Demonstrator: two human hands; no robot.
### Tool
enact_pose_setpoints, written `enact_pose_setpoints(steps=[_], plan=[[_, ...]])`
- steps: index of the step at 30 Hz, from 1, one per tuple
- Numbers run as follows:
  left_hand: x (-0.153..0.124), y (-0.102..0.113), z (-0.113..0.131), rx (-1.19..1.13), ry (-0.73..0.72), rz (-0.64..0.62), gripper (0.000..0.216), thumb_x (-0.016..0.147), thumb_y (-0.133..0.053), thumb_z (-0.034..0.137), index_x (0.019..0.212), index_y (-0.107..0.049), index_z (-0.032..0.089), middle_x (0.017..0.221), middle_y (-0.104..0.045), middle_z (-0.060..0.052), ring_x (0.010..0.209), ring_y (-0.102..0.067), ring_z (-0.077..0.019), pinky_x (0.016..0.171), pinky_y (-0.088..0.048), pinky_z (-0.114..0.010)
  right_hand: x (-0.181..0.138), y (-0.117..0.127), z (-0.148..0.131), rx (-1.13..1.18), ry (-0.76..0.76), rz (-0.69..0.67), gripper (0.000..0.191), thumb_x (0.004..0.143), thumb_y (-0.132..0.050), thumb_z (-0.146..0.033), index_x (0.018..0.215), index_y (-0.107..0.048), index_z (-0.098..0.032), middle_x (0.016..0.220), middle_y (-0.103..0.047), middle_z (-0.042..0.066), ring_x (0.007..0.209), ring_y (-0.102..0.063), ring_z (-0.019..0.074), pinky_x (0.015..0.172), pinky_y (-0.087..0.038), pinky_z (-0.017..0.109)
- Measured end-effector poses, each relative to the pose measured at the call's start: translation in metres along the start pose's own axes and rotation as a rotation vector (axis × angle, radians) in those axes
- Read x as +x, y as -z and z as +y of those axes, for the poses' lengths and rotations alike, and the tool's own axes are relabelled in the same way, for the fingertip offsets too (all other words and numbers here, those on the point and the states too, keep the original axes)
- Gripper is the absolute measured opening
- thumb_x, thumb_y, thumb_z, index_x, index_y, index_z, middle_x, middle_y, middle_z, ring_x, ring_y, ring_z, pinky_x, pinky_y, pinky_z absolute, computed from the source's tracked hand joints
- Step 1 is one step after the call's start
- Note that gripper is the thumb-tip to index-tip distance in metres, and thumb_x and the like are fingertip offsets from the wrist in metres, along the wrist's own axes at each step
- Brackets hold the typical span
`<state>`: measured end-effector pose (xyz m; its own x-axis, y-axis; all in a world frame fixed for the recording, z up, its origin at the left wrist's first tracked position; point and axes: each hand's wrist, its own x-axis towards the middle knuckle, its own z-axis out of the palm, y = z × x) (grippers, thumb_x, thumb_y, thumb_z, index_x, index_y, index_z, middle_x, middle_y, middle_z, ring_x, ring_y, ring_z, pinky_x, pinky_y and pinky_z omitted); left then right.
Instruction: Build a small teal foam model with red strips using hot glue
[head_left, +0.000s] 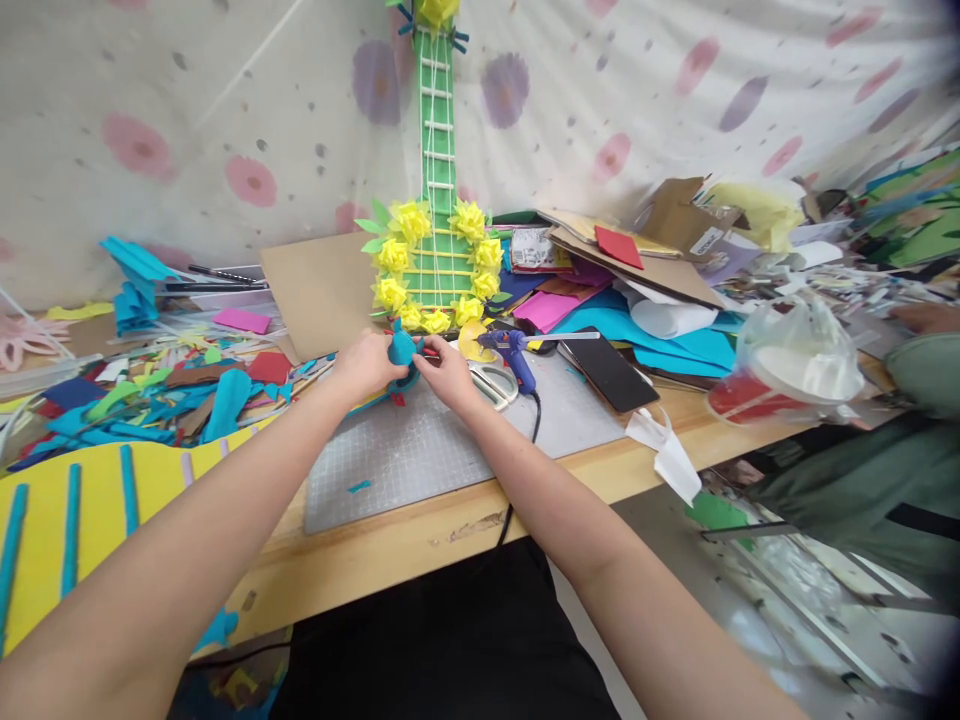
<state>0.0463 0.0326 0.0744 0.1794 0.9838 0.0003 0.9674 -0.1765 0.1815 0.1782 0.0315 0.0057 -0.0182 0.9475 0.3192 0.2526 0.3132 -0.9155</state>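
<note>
Two bare hands meet at the far edge of a grey cutting mat (420,450), seen from the single head view as we look down along our forearms. Our left hand (367,365) and our right hand (450,375) both pinch a small teal foam piece (403,347). The fingers are closed on it from either side, so it sits between the hands just above the mat. How it is folded we cannot tell.

Just behind it, a green foam guitar (437,180) leans upright against a spotted cloth. White strings and frets run up its neck, and yellow paper flowers (409,222) ring its body. A blue glue gun (514,352) and a pair of scissors (491,385) lie just beside our right hand, with a dark phone (607,372) a little further right. Foam scraps litter the wooden table (420,540) to the left, where a yellow foam shape (67,520) with teal strips lies flat.

At the far right a green sleeve (926,375) belongs to another person.

We judge the guitar largely decorated. The teal piece is only in our fingers, not fixed to anything, and glue and shaping appear to remain
</note>
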Motion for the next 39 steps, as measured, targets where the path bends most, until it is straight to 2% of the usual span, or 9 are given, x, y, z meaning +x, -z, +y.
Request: enact_pose_setpoints(steps=[5, 10, 16, 24, 39], plan=[[-0.002, 0.001, -0.006, -0.048, -0.01, -0.015, 0.034, 0.067, -0.058, 0.041, 0.092, -0.065, 0.02, 0.083, -0.066, -0.007, 0.078, -0.063, -0.0228, 0.066, -0.046, -0.029, -0.002, -0.001, -0.006, -0.098, 0.057, -0.007, 0.012, 0.078, -0.053, -0.02, 0.089, -0.058, -0.022, 0.102, -0.066, 0.001, 0.093, -0.062, 0.0139, 0.089, -0.048, 0.03], [-0.005, -0.003, -0.01, -0.053, -0.024, 0.039, 0.04, 0.068, -0.058, 0.044, 0.099, -0.064, 0.02, 0.096, -0.065, -0.01, 0.084, -0.063, -0.025, 0.071, -0.047, -0.031, -0.002, 0.001, -0.013, -0.201, 0.072, -0.027, 0.014, 0.076, -0.055, -0.019, 0.09, -0.059, -0.021, 0.099, -0.067, 0.001, 0.088, -0.062, 0.015, 0.086, -0.049, 0.031], [-0.006, -0.005, -0.014, -0.087, -0.048, 0.031, 0.04, 0.07, -0.057, 0.045, 0.102, -0.064, 0.023, 0.1, -0.063, -0.009, 0.088, -0.062, -0.0258, 0.073, -0.046, -0.033, 0.0, 0.001, -0.014, -0.233, 0.093, -0.028, 0.015, 0.076, -0.055, -0.019, 0.09, -0.059, -0.019, 0.095, -0.066, 0.003, 0.087, -0.062, 0.0153, 0.084, -0.049, 0.03], [-0.008, -0.005, -0.014, -0.098, -0.042, 0.041, 0.045, 0.068, -0.059, 0.044, 0.106, -0.062, 0.021, 0.104, -0.063, -0.011, 0.094, -0.061, -0.0276, 0.077, -0.046, -0.034, 0.0, 0.004, -0.017, -0.294, 0.104, -0.045, 0.019, 0.076, -0.054, -0.019, 0.094, -0.059, -0.02, 0.092, -0.064, 0.003, 0.085, -0.061, 0.0155, 0.083, -0.049, 0.03], [-0.01, -0.011, -0.012, -0.09, -0.024, 0.036, 0.051, 0.069, -0.06, 0.041, 0.115, -0.059, 0.02, 0.112, -0.061, -0.013, 0.101, -0.059, -0.0284, 0.081, -0.046, -0.034, 0.0, 0.006, -0.017, -0.258, 0.067, -0.031, 0.014, 0.074, -0.056, -0.019, 0.088, -0.058, -0.02, 0.096, -0.067, 0.003, 0.086, -0.062, 0.017, 0.082, -0.049, 0.033]])
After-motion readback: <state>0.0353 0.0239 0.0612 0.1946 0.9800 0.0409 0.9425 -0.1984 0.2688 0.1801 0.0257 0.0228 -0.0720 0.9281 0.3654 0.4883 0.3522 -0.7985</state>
